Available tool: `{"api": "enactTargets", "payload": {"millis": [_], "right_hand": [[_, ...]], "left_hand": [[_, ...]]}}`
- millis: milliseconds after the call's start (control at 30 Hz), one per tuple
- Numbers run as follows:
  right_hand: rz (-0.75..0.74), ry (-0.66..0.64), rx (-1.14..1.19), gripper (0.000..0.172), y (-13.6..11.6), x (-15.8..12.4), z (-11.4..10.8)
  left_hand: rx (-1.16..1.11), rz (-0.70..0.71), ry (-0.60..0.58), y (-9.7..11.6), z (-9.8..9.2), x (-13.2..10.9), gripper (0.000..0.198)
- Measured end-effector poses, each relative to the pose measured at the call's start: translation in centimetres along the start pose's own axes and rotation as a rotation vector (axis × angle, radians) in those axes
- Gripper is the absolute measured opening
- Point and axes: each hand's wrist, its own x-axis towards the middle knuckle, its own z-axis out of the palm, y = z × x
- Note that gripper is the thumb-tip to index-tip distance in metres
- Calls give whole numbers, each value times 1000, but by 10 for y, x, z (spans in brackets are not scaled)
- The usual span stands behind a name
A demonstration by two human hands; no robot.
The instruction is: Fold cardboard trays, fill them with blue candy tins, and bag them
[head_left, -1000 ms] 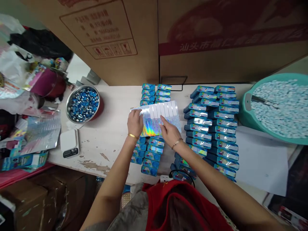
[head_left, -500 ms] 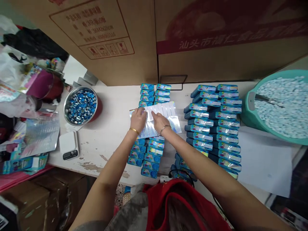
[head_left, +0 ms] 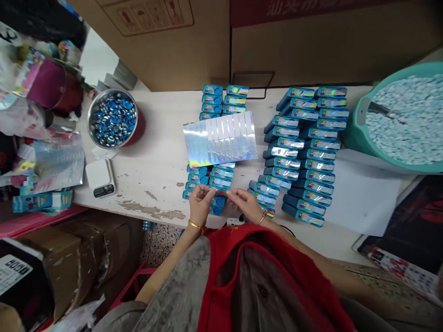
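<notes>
Between both hands a thin, narrow strip (head_left: 220, 192) is stretched, looking like a sticker peeled from the sheet. My left hand (head_left: 200, 204) pinches its left end, and my right hand (head_left: 245, 204) pinches the right end. Just beyond them a shiny holographic sticker sheet (head_left: 221, 150) lies across two columns of small blue cases, with pale strips showing along its upper part. Below the strip sit blue cases (head_left: 217, 201) at the near end of those columns, partly covered by my fingers. Farther up, more blue cases (head_left: 212, 100) show beyond the sheet.
Rows of upright blue cases (head_left: 284, 152) stand to the right. A teal basin (head_left: 362, 133) of pale pieces with a scoop is at far right. On the left are a metal bowl (head_left: 138, 124) of blue-silver lids and a white scale (head_left: 100, 177). Large cartons (head_left: 187, 60) line the back.
Both hands have left the sticker sheet and drawn back toward my body, now with a thin strip between them. The sheet stays on the cases. My view has tilted downward.
</notes>
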Motion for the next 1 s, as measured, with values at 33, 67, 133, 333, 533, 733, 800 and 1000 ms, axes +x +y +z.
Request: {"api": "enactTargets", "payload": {"millis": [33, 67, 133, 333, 533, 733, 800, 1000], "right_hand": [[3, 11, -20, 48, 5, -5, 2], [-6, 31, -44, 45, 9, -6, 4], [-44, 81, -124, 39, 14, -4, 5], [-102, 123, -574, 22, 22, 16, 4], [-55, 143, -642, 15, 25, 24, 8], [11, -27, -828, 24, 17, 21, 12], [20, -89, -873, 24, 13, 23, 13], [46, -161, -1049, 19, -27, 36, 6]], "left_hand": [[4, -21, -1, -8, 1, -2, 22], [19, -27, -2, -15, 1, -3, 21], [95, 18, 8, -26, 0, -3, 18], [648, 276, 117, -36, -1, 6, 10], [946, 229, 187, -32, 0, 9, 28], [1017, 46, 171, -23, -7, 22, 59], [1057, 28, 146, -20, -9, 23, 60], [986, 266, 55, 7, -22, 48, 32]]}}
